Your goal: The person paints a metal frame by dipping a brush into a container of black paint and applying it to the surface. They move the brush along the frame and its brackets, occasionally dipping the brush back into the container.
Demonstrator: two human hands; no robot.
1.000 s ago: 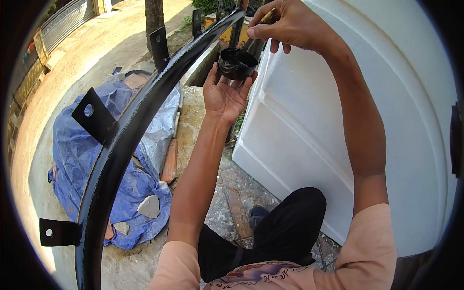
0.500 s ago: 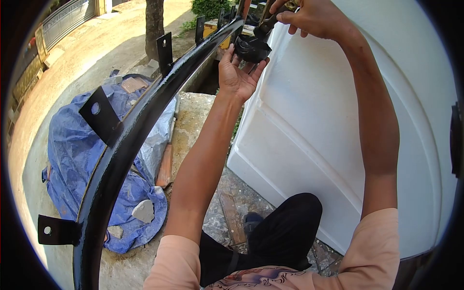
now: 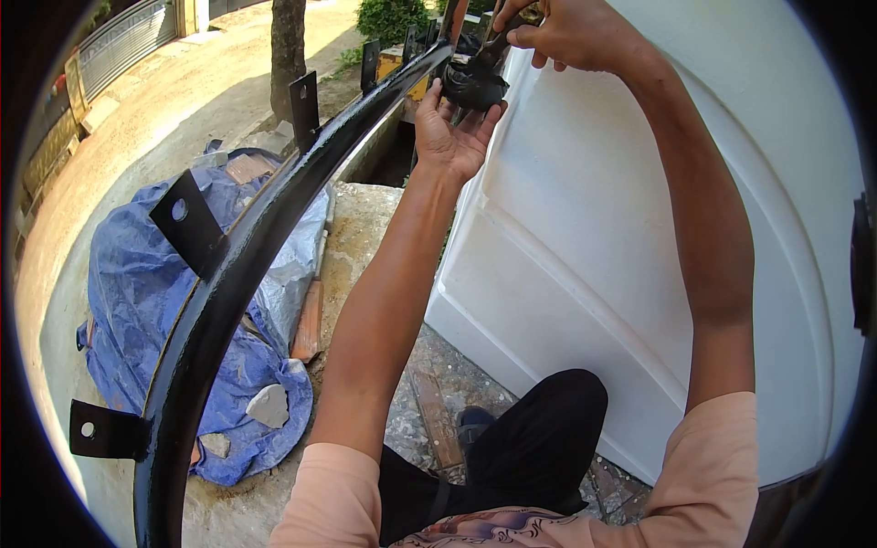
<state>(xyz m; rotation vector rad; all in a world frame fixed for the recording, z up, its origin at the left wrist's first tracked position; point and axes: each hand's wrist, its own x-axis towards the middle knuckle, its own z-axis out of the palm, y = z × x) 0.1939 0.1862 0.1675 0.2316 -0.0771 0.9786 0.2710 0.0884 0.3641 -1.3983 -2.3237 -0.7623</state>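
Outdoors, glossy black paint cup (image 3: 472,84) in left hand (image 3: 450,132)

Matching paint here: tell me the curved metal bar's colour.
Glossy black, seen in the head view: curved metal bar.

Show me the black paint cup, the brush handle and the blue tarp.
black paint cup (image 3: 470,87): head view, its side wall.
brush handle (image 3: 493,46): head view, mid-handle.
blue tarp (image 3: 137,274): head view, its wrinkled top.
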